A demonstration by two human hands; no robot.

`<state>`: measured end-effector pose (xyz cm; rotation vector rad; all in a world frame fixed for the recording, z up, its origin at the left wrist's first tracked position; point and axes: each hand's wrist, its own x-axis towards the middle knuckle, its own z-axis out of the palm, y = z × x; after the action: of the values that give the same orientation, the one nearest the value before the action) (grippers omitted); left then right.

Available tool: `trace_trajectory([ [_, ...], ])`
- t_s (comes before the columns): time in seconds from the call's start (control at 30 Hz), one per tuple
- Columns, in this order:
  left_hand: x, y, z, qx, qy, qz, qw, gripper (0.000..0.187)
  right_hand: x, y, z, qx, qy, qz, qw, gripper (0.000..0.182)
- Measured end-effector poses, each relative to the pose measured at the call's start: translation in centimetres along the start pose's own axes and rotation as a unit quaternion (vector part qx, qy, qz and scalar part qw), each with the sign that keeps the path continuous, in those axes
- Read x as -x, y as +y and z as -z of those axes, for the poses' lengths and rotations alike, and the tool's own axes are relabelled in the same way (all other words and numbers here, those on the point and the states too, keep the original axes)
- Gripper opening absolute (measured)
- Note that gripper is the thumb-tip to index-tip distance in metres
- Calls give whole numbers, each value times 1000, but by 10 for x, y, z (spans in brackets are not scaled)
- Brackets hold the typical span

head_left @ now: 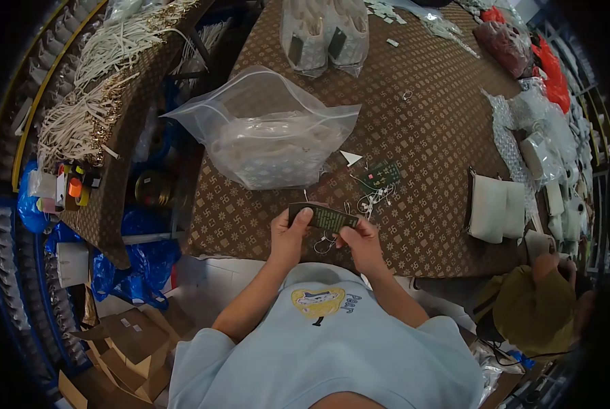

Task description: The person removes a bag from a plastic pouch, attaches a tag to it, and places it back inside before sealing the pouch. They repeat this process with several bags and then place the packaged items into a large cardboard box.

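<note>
A dark green printed tag [324, 218] is stretched between my two hands, just above the near edge of the table. My left hand [291, 230] pinches its left end, thumb on top. At the other end, my right hand [361, 238] has its fingers closed on the tag's corner. A thin white string loop [324, 244] hangs below it. Beyond my hands stands a white bag inside a clear zip bag [271, 146], the plastic open at the top. More green tags [380, 176] lie to the right, with a tangle of white strings [373, 201] by them.
Two wrapped bags [325, 34] stand at the table's far side. Pale pouches [496, 208] and bubble wrap [509, 143] lie at right, near a co-worker in an olive top [533, 310]. White straps [80, 116] are heaped on the left table. Cardboard boxes [131, 347] sit on the floor.
</note>
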<state>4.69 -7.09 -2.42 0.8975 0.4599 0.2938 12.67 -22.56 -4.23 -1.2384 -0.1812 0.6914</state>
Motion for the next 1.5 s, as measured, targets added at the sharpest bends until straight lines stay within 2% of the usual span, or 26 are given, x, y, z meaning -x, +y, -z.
trace_trajectory([
  [0.03, 0, 7, 2, -2, -3, 2, 1000, 22, 4, 0, -1, -4, -42, 0, 999, 23],
  [0.07, 1, 13, 4, -43, -74, -35, 996, 21, -3, -3, 10, -79, -80, -7, 994, 31],
  [0.1, 3, 19, 6, -83, -144, -71, 984, 20, -5, -8, 10, -79, -76, -8, 994, 31],
  [0.13, 3, 27, 4, -83, -147, -68, 983, 20, -6, -17, 8, -46, -108, -9, 993, 33],
  [0.2, 5, 42, 0, -232, -279, -103, 926, 17, -9, -33, 0, -21, -200, -23, 979, 36],
  [0.3, 12, 38, 3, -237, -282, -57, 928, 16, -7, -38, -18, -8, -207, -40, 978, 26],
  [0.43, 17, 37, 5, -233, -264, -33, 935, 17, -6, -36, -28, -72, -216, -6, 974, 18],
  [0.5, 18, 35, 0, -134, -179, -72, 972, 23, -5, -51, -33, -167, -107, -37, 979, 19],
  [0.53, 19, 41, 1, -133, -175, -75, 973, 23, -11, -57, -25, -120, -79, 9, 990, 19],
  [0.6, 23, 57, 5, -23, -99, 66, 993, 29, -20, -66, -11, -19, -2, 126, 992, 21],
  [0.63, 24, 60, 7, -22, -96, 63, 993, 29, -17, -78, -10, -16, -4, 159, 987, 18],
  [0.67, 26, 61, 8, -80, -60, 52, 994, 30, -12, -87, -12, -15, -7, 157, 987, 18],
  [0.73, 27, 61, 8, -138, -24, 42, 989, 32, 1, -97, -14, 143, -110, 7, 984, 11],
  [0.8, 26, 60, 5, -156, 30, 42, 986, 35, 3, -90, -32, 176, -130, 40, 975, 6],
  [0.87, 27, 61, 5, -186, 4, 47, 982, 37, -4, -74, -36, 231, -116, 180, 949, 6],
  [0.93, 28, 57, 6, -214, -21, 51, 975, 40, -8, -66, -38, 228, -109, 174, 952, 6],
  [1.0, 28, 47, 6, -176, -55, -90, 979, 40, -11, -60, -37, 225, -102, 167, 955, 6],
  [1.1, 34, 53, 2, -108, -75, -53, 990, 40, -13, -55, -34, 197, -83, 153, 965, 9],
  [1.17, 36, 57, -2, -129, -50, -48, 989, 38, -18, -60, -30, 319, -15, 194, 928, 10],
  [1.23, 34, 58, 0, -148, -20, -45, 988, 37, -4, -80, -44, 357, -24, 205, 911, 9],
  [1.3, 28, 57, 6, -420, -15, -160, 893, 35, 4, -83, -53, 396, -31, 213, 893, 9],
  [1.33, 29, 60, 2, -420, -17, -161, 893, 35, 4, -80, -55, 431, -78, 232, 869, 9],
  [1.37, 31, 65, -6, -453, -45, -204, 867, 31, 3, -76, -56, 464, -125, 250, 841, 9],
  [1.4, 33, 69, -10, -484, -70, -246, 837, 28, -1, -69, -55, 463, -126, 237, 845, 13],
  [1.43, 30, 68, -7, -484, -69, -248, 836, 28, -2, -71, -56, 463, -127, 239, 844, 13],
  [1.5, 25, 66, 3, -498, -153, -298, 800, 28, -1, -75, -55, 434, -161, 178, 868, 14],
])
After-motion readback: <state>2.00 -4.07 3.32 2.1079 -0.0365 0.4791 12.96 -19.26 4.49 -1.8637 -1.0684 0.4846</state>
